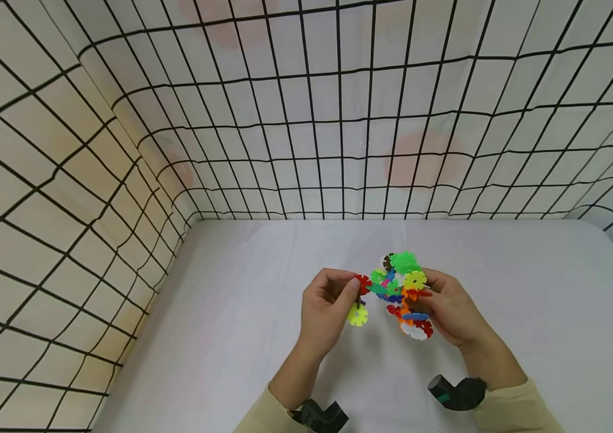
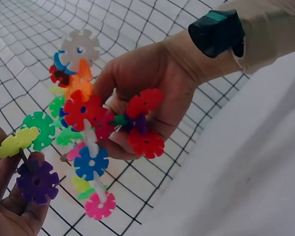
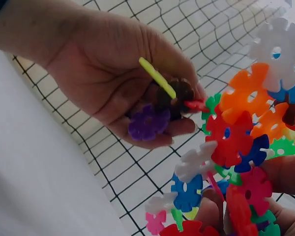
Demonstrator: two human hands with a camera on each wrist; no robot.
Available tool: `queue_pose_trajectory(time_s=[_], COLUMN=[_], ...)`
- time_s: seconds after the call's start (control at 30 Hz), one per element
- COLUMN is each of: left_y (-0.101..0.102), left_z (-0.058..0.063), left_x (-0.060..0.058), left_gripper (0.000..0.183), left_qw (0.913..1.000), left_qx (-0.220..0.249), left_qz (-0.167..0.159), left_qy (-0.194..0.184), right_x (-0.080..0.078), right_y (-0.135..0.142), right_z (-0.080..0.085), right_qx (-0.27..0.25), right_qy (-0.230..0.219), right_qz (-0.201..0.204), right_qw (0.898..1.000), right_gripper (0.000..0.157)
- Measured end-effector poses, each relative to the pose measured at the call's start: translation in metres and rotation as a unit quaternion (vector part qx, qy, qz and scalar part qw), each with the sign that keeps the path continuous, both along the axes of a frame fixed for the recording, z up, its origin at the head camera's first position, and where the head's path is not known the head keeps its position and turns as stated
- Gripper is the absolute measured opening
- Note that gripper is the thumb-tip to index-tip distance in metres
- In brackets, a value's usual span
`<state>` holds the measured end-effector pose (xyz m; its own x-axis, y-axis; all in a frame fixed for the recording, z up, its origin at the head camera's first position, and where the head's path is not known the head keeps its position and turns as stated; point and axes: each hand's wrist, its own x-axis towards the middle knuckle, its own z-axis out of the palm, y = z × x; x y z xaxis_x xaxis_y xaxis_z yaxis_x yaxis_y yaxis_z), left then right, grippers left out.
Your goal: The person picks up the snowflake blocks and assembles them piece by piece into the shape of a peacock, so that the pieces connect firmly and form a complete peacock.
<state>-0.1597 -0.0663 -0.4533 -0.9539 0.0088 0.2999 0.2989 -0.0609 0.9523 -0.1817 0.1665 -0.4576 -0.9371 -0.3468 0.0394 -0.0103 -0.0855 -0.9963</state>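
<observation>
My left hand [image 1: 324, 310] pinches a red notched flower disc [image 1: 363, 284] between thumb and fingers. A yellow disc [image 1: 357, 315], a purple disc [image 3: 148, 122] and a dark brown disc [image 3: 175, 97] are joined in the same small group. On the other side, my right hand [image 1: 449, 307] grips a large cluster of interlocked flower discs [image 1: 405, 263] in green, orange, red, blue, white and pink. The small group's red disc meets a green disc [image 3: 211, 110] at the cluster's edge. Both hands are raised over the table, and the cluster partly hides the right fingertips.
A white-covered table [image 1: 220, 337] lies beneath the hands. Black wire mesh [image 1: 339, 120] rises along the back and sides, with pale fabric behind it. Each wrist wears a dark camera [image 1: 458, 393] beside a beige sleeve [image 1: 514, 409].
</observation>
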Motion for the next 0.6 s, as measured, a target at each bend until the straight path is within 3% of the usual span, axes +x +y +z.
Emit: queue_pose_trajectory(time_s=[0.13,0.3,0.47,0.6], left_y=[0.001,0.000,-0.001,-0.001], left_z=[0.000,0.000,-0.002,-0.004], left_x=[0.001,0.000,-0.001,-0.001], left_gripper=[0.014,0.012,0.012,0.012], left_qw=[0.9998,0.9997,0.9991,0.9972], left_qx=[-0.012,-0.012,-0.018,-0.006], left_qz=[0.009,0.010,-0.012,-0.031], left_qy=[0.013,0.020,0.038,0.068], right_x=[0.002,0.005,0.010,0.014], right_y=[-0.002,-0.005,-0.009,-0.011], right_z=[0.001,0.005,0.009,0.015], right_qx=[-0.009,0.009,0.085,0.161], right_qy=[0.008,0.020,0.053,0.073], right_qz=[0.007,0.000,-0.030,-0.084], right_qw=[1.000,1.000,0.994,0.981], right_gripper=[0.033,0.025,0.030,0.029])
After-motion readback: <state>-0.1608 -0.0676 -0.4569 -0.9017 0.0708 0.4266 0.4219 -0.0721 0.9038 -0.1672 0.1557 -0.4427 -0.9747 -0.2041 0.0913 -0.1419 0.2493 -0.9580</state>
